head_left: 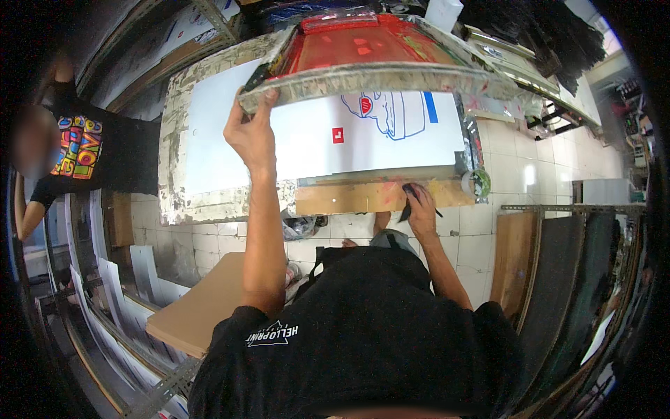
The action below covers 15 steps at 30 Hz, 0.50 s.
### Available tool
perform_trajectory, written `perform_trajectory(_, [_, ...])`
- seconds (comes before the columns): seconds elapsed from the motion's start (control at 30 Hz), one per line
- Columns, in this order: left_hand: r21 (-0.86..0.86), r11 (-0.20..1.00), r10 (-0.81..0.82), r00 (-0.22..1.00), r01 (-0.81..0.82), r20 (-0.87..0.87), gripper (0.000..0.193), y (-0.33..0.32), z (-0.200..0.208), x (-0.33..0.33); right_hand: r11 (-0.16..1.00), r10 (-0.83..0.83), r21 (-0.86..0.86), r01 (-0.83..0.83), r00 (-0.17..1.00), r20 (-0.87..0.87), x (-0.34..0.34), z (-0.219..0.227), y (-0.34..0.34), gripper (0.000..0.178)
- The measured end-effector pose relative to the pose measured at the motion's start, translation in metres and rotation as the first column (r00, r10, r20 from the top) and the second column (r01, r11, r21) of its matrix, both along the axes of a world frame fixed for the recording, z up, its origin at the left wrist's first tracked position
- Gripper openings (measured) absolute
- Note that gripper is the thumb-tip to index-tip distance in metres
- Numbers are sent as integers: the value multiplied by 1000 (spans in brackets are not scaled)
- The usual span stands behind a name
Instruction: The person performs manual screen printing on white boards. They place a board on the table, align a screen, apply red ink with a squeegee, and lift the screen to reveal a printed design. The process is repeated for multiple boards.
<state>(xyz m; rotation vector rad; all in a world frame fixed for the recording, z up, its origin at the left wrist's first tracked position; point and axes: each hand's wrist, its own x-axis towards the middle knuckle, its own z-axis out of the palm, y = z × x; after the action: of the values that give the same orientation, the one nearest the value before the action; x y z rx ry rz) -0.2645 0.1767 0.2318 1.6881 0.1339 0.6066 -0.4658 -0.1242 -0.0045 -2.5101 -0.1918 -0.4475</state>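
We log the wearer's black shirt [363, 328] first, filling the lower middle of the frame. Then the work table [174, 143], blotched with paint, across the upper middle. On its far half we get the screen frame [391, 82], a shallow rectangle with red ink inside, upper centre of the frame, its near bar crossing over the white sheet [279, 143]; we cannot tell how far apart the two are. The sheet lies flat and shows a blue line drawing [407, 124] with a red patch, partly hidden by that bar. Right edge of the frame: upright panels [555, 272] in a rack. Upper left: a co-worker [132, 153] in a dark top. Lower left: a stack of brown cardboard [202, 304]. A tan strip [349, 200] runs along the table's near edge.

Left hand [251, 133], upper left of centre: we see it pinching the screen frame's near left corner, thumb in front. Right hand [421, 209], just right of centre: fingers closed on a dark item [407, 211], kind unclear, over the tan strip. Smallest: a tape roll [479, 183] by the table's right corner, then a red square [338, 135] on the sheet.
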Motion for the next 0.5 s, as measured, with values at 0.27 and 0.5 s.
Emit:
perform_trajectory(0.27, [8, 1000, 5, 998, -5, -63, 73, 0, -11, -15, -54, -64, 971, 234, 969, -237, 77, 64, 15, 36])
perform_trajectory(0.5, [-23, 1000, 12, 992, -15, -128, 70, 2, -18, -18, -799, 257, 601, 39, 924, 282, 157, 92, 38, 41])
